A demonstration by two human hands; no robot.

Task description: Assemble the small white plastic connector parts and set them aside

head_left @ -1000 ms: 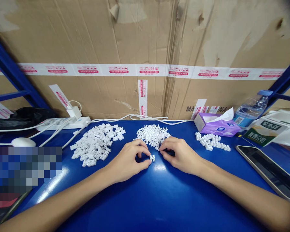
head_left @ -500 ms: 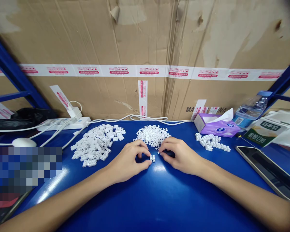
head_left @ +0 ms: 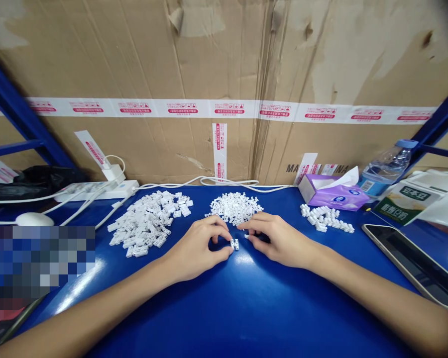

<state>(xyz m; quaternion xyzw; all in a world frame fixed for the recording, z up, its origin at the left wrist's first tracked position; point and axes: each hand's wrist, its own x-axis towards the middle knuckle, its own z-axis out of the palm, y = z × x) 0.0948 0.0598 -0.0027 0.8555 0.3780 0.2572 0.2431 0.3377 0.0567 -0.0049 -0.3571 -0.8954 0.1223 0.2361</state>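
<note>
My left hand (head_left: 197, 246) rests on the blue table (head_left: 227, 303), thumb and forefinger pinched on a small white plastic block (head_left: 234, 243). My right hand (head_left: 278, 239) lies just right of it, fingers curled, its fingertips at a tiny white piece (head_left: 246, 236) beside the block and at the near edge of the middle pile of small white parts (head_left: 235, 207). A larger pile of white housings (head_left: 149, 221) lies to the left. A row of joined white pieces (head_left: 326, 219) lies to the right.
A cardboard wall (head_left: 224, 74) closes the back. A power strip (head_left: 97, 190) with white cables, a white mouse (head_left: 33, 219) and a black bag (head_left: 30, 179) are at left. A purple tissue pack (head_left: 330, 193), a water bottle (head_left: 386, 169), a carton (head_left: 406, 201) and a phone (head_left: 414, 263) are at right.
My right hand's fingers have stretched slightly left toward the block and the middle pile. My left hand keeps the block in the same place.
</note>
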